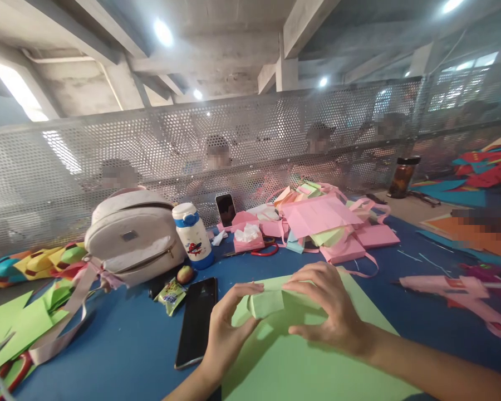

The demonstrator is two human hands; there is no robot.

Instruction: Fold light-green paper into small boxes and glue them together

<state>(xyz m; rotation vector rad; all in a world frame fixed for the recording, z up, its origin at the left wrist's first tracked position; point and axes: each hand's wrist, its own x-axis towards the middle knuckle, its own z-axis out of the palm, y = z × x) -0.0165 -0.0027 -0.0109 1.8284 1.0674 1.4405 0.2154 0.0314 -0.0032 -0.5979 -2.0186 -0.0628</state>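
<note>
A small folded piece of light green paper, box-like in shape, is above a large green paper sheet on the blue table. My left hand grips its left end, index finger on top and thumb below. My right hand curves over the sheet with thumb and fingers apart. Its fingertips are close to the folded paper's upper right corner; whether they touch it I cannot tell. Left of the sheet lies a black phone, right beside my left hand.
A white backpack, a white-and-blue bottle and a heap of pink paper pieces stand along the metal screen. A pink glue gun lies right. Green paper and red-handled scissors are left.
</note>
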